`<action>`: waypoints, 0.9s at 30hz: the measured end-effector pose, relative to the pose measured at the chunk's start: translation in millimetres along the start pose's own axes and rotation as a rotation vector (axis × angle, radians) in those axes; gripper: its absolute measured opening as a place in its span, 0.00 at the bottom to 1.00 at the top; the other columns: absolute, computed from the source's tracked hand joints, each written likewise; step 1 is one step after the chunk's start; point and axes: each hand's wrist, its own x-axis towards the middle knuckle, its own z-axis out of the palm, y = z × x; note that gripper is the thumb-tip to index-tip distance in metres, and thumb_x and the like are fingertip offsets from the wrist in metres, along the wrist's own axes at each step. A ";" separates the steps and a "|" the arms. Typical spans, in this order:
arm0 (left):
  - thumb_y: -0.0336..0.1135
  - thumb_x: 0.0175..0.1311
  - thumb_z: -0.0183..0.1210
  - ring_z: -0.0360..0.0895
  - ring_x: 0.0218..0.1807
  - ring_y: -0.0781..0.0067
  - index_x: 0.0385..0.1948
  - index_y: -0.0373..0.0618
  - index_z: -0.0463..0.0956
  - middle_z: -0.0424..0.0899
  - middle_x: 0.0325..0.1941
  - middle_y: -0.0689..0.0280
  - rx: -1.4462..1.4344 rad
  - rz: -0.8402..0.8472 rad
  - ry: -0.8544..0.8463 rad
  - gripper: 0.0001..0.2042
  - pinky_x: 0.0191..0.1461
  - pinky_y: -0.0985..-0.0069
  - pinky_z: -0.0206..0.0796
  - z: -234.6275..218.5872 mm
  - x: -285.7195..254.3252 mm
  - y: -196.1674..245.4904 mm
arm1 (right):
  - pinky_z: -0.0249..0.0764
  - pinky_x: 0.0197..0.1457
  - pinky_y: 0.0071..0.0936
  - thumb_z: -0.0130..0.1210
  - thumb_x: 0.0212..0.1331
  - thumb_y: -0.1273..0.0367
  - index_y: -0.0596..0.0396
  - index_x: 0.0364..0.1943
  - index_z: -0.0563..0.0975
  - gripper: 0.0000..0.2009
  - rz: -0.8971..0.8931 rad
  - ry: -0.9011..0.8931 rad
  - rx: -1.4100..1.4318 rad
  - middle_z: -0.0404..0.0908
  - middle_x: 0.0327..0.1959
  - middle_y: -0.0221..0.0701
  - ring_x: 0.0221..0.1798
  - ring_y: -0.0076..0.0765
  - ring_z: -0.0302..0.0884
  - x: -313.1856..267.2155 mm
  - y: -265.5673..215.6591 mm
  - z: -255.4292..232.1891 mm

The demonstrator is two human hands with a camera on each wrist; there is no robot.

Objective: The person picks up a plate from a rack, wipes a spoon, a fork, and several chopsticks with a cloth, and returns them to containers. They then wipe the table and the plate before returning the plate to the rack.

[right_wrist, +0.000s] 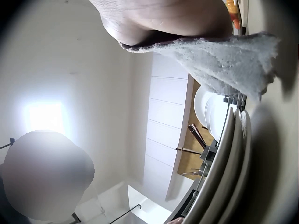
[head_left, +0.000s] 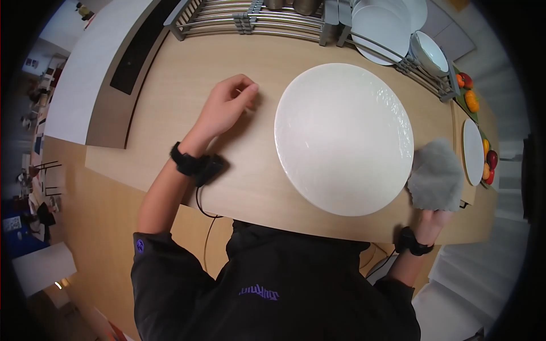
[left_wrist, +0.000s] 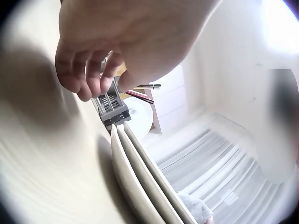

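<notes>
Large white plates lie stacked on the table in the head view; both wrist views show the stack's edges, three plates deep. To the left of them is my left hand, fingers loosely curled and holding nothing. The same hand is above the tabletop in the left wrist view. A fuzzy grey cloth covers my right hand just right of the stack, so only its heel shows. In the right wrist view the cloth spreads out from under the palm, with the fingers hidden inside.
A metal dish rack stands along the back, with white plates and a bowl at its right end. Far right are a small white plate and colourful fruit. A boxy white unit stands left.
</notes>
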 end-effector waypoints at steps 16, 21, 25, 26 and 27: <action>0.37 0.76 0.57 0.78 0.42 0.76 0.62 0.35 0.66 0.81 0.43 0.61 0.001 0.061 -0.107 0.21 0.47 0.76 0.72 60.7 4.3 7.5 | 0.54 0.80 0.54 0.67 0.52 0.66 0.65 0.63 0.71 0.33 -0.305 -1.225 -1.524 0.66 0.70 0.51 0.77 0.63 0.57 -94.8 20.4 154.7; 0.38 0.79 0.49 0.77 0.58 0.54 0.69 0.37 0.63 0.78 0.56 0.47 0.043 0.194 -0.087 0.22 0.64 0.65 0.67 65.9 4.1 -0.3 | 0.49 0.81 0.56 0.64 0.53 0.57 0.67 0.56 0.76 0.30 -0.414 -1.547 -1.519 0.69 0.65 0.56 0.77 0.68 0.55 -103.6 38.8 204.7; 0.40 0.81 0.45 0.73 0.62 0.51 0.71 0.41 0.63 0.76 0.58 0.46 0.061 0.199 -0.122 0.22 0.69 0.63 0.63 62.7 4.9 0.3 | 0.42 0.82 0.60 0.61 0.56 0.53 0.73 0.54 0.75 0.33 -0.605 -1.676 -1.494 0.66 0.65 0.64 0.78 0.73 0.50 -81.5 66.7 230.8; 0.40 0.81 0.44 0.72 0.65 0.54 0.71 0.39 0.63 0.75 0.61 0.48 0.054 0.189 -0.122 0.22 0.71 0.65 0.61 61.4 3.6 3.2 | 0.40 0.82 0.61 0.60 0.57 0.53 0.75 0.54 0.74 0.33 -0.649 -1.682 -1.500 0.65 0.66 0.66 0.78 0.74 0.49 -74.5 76.1 235.8; 0.40 0.82 0.43 0.71 0.67 0.57 0.71 0.38 0.64 0.74 0.64 0.49 0.046 0.179 -0.119 0.23 0.73 0.66 0.59 60.5 1.6 6.3 | 0.40 0.82 0.61 0.60 0.58 0.53 0.75 0.54 0.74 0.33 -0.618 -1.677 -1.455 0.64 0.66 0.66 0.78 0.74 0.48 -66.4 81.3 243.2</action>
